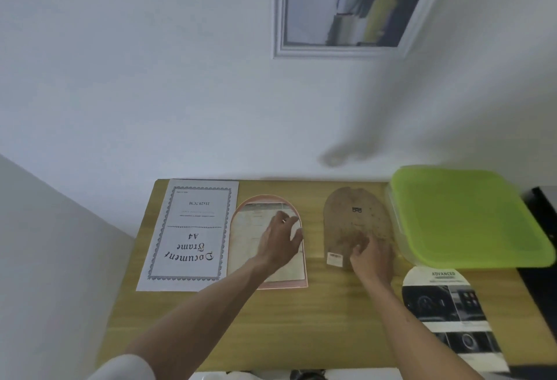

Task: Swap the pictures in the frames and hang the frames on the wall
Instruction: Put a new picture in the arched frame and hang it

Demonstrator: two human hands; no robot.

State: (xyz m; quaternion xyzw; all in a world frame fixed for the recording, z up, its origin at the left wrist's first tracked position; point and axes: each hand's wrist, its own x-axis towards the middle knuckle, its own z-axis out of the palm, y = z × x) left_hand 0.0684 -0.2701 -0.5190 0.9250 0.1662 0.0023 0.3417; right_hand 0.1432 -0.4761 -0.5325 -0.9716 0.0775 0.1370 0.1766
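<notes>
Head view: the left hand (281, 239) is resting with fingers spread and relaxed on the arched pink frame (268, 241). The right hand (372, 254) is lying on the brown arched backing board (355, 223), fingers loosely curled at its lower edge; whether it is gripping cannot be told. The cut-out car picture (449, 313) is lying right of that hand; the A4 insert sheet (190, 235) is lying left of the left hand

Left hand (281, 239) reaches forward, fingers spread; right hand (372, 256) seemingly curled.

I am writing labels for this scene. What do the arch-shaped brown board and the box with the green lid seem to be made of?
The arch-shaped brown board looks like pressed fibreboard: matte, speckled brown, with a small metal hanger. The green lid looks like smooth plastic with a soft sheen; the box under it looks like translucent plastic.
</notes>
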